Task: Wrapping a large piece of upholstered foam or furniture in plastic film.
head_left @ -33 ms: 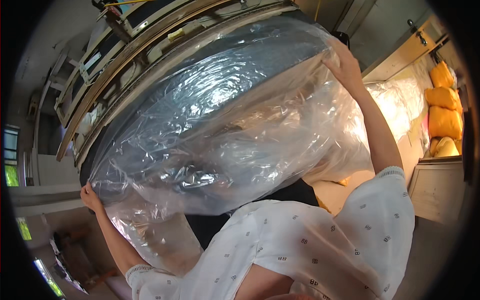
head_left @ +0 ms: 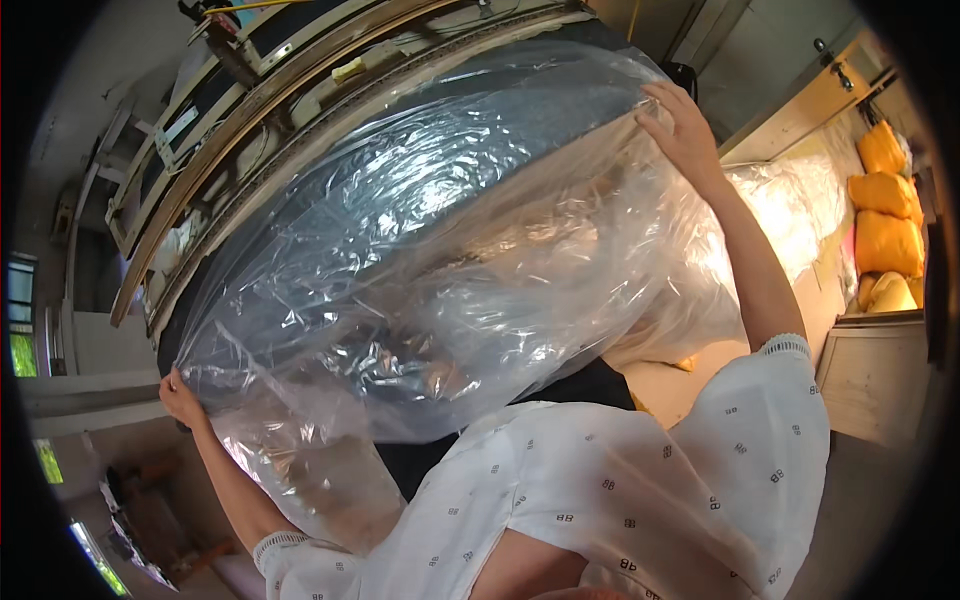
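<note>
Clear plastic sheet [head_left: 420, 195] is spread across the middle of the frame, running from lower left to upper right over a dark surface [head_left: 590, 36]. Your left hand [head_left: 183, 402], at the left of the frame, has its fingers closed on one end; your right hand [head_left: 684, 132], at upper right, pinches the other between thumb and fingers. Judged progress: partway. Done: the sheet is opened out to a wide span and its upper part lies over the dark surface, just below the curved wooden rail [head_left: 134, 270] at upper left. Not done: the lower part hangs slack and creased in front of your white patterned shirt [head_left: 600, 470], and neither end is released. More crumpled plastic [head_left: 800, 195] lies at right; you cannot tell from this view whether it joins your sheet.
</note>
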### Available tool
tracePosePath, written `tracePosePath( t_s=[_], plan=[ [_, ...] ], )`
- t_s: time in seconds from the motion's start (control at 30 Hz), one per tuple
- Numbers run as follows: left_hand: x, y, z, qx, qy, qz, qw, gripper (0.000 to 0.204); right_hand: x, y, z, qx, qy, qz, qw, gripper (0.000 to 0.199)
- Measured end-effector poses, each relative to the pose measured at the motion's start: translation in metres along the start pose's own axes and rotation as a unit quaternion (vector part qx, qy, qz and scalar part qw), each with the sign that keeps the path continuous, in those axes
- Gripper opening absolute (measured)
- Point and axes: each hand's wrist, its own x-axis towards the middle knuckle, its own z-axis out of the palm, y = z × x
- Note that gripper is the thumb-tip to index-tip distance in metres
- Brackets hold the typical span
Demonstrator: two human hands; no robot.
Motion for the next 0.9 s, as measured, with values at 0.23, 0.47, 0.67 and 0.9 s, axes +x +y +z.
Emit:
tracePosePath(
  t_s=[0.23, 0.47, 0.67, 0.9],
  plan=[
    [-0.007, 0.018, 0.001, 0.026, 0.023, -0.016, 0.999, 0.034, 0.056, -0.038, 0.036, -0.108, 0.069, 0.009, 0.992, 0.047],
    [-0.006, 0.023, 0.001, 0.016, 0.036, -0.025, 0.999, 0.036, 0.076, -0.013, 0.073, 0.011, -0.028, -0.023, 0.999, 0.020],
    [-0.012, 0.014, 0.001, 0.027, 0.030, -0.025, 0.999, 0.034, 0.085, -0.042, 0.061, 0.200, -0.017, 0.180, 0.963, 0.024],
    [-0.013, 0.012, -0.031, -0.094, 0.115, -0.045, 0.988, 0.033, 0.066, -0.043, 0.040, -0.033, -0.177, 0.121, 0.976, 0.030]
  ],
)
